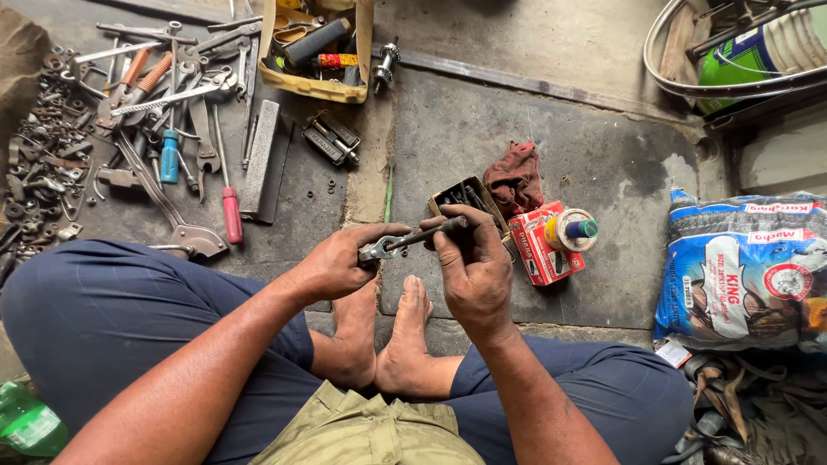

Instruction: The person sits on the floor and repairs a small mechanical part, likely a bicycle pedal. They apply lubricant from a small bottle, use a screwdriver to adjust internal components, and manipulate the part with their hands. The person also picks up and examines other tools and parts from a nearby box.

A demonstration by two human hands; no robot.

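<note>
My left hand (338, 261) pinches a small silvery metal fitting (377, 251) between thumb and fingers. My right hand (472, 265) grips a thin dark rod-like tool (428, 232) whose tip meets that fitting. Both hands hover above my bare feet (383, 331), which rest together on the stone floor. Just beyond the right hand stands a small open cardboard box (469, 200) with dark metal parts inside.
Wrenches, pliers and screwdrivers (172, 112) lie scattered at the upper left, beside a heap of nuts and washers (39, 164). A yellow tray (320, 52) holds parts at top. A red rag (515, 176), a red carton (543, 245), a tape roll (570, 229) and a blue printed bag (745, 267) sit right.
</note>
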